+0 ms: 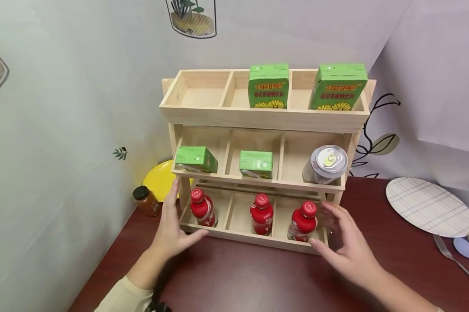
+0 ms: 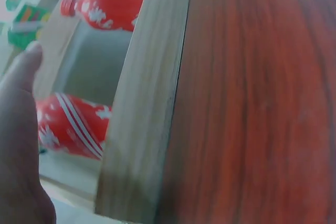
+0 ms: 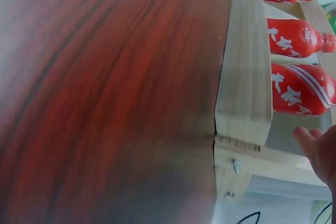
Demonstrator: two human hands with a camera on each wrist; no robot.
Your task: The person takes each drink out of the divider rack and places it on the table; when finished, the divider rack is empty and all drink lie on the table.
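Note:
A three-tier wooden rack (image 1: pixel 263 118) stands on the dark red table. Its bottom tier holds three red bottles, a left one (image 1: pixel 203 209), a middle one (image 1: pixel 262 215) and a right one (image 1: pixel 303 223), one per compartment. My left hand (image 1: pixel 173 232) is at the rack's lower left end, fingers extended and thumb spread towards the bottom board. At the lower right end, my right hand (image 1: pixel 349 249) has its thumb and fingers apart beside the right bottle. Neither hand grips anything. In the left wrist view, part of the left hand (image 2: pixel 21 129) overlaps the left bottle (image 2: pixel 73 124).
Green drink cartons sit on the top tier (image 1: pixel 268 86) and middle tier (image 1: pixel 256 164). A silver can (image 1: pixel 325 164) stands middle right. Left are a yellow plate (image 1: pixel 156 180) and a black-lidded jar (image 1: pixel 146 201); right, a checked plate (image 1: pixel 429 206), a fork (image 1: pixel 446 250) and a blue spoon (image 1: pixel 464 248).

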